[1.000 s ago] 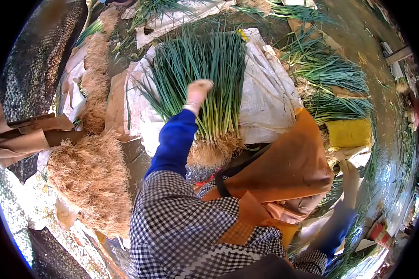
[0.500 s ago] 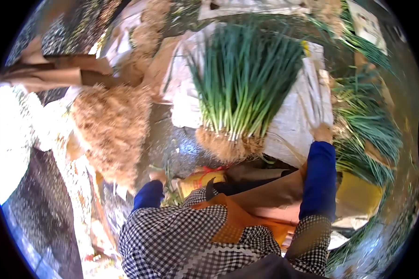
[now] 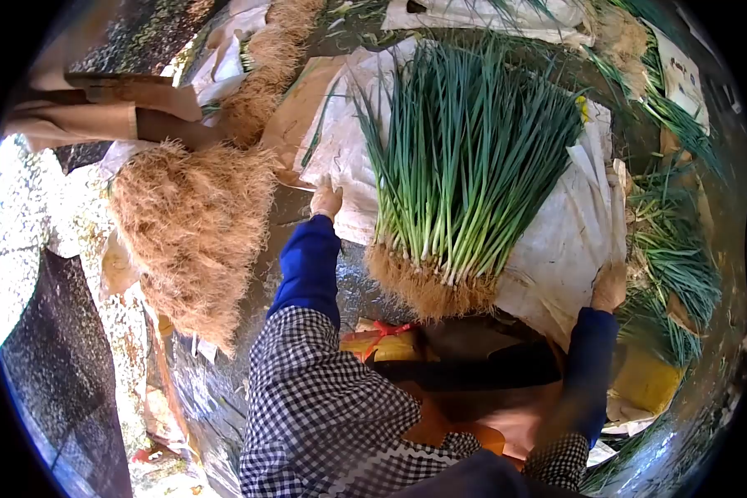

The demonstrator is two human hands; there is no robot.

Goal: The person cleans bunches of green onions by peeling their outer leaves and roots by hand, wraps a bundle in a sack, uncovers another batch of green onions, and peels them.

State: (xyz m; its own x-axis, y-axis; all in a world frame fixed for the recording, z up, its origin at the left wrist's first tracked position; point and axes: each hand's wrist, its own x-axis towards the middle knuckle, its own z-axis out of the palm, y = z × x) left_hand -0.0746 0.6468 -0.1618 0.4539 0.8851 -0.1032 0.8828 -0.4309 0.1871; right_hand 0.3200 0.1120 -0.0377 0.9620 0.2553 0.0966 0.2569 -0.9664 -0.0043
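Note:
A wide bunch of green onions [image 3: 465, 183] lies fanned out, its brown roots [image 3: 432, 286] toward me and its leaves pointing away. Beneath it is spread a whitish woven sack sheet [image 3: 548, 241]. At the sheet's near left edge, my left hand [image 3: 327, 199] is closed on the fabric. My right hand [image 3: 609, 286] grips the sheet's right edge, which runs in a taut fold toward it; its fingertips are partly hidden. Both hands are apart from the onions.
A large stack of onions with roots facing out [image 3: 195, 241] stands to the left. More loose green onions [image 3: 672, 257] lie at the right. A yellow bundle with red string [image 3: 390, 340] sits before me. The floor [image 3: 340, 274] looks wet.
My left hand has come up from low on the left to the sheet's left edge. My right hand has shifted down and right along the sheet. The view has shifted somewhat.

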